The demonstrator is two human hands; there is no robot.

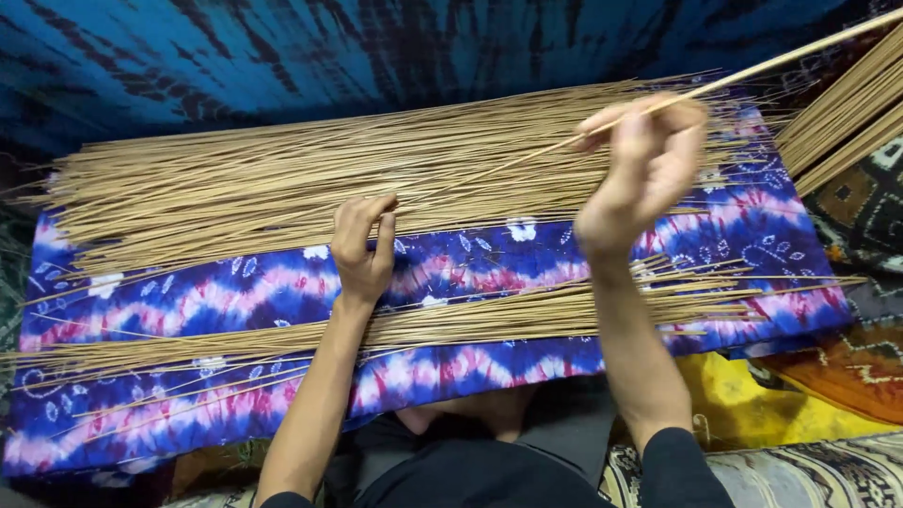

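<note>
Blue tie-dye backdrop [235, 56] across top of frame
Purple-pink tie-dye cloth [282, 282] spread over centre, left to right
Big heap of thin sticks [235, 188] along cloth's upper edge
Smaller row of sticks [489, 320] across lower middle
Another bundle [847, 122] at upper right
Right hand [640, 179] raised right of centre, fingers pinched on single stick [752, 71] slanting to top right corner
Left hand [362, 245] at centre, fingers together, curled, tips on heap's lower edge
</note>
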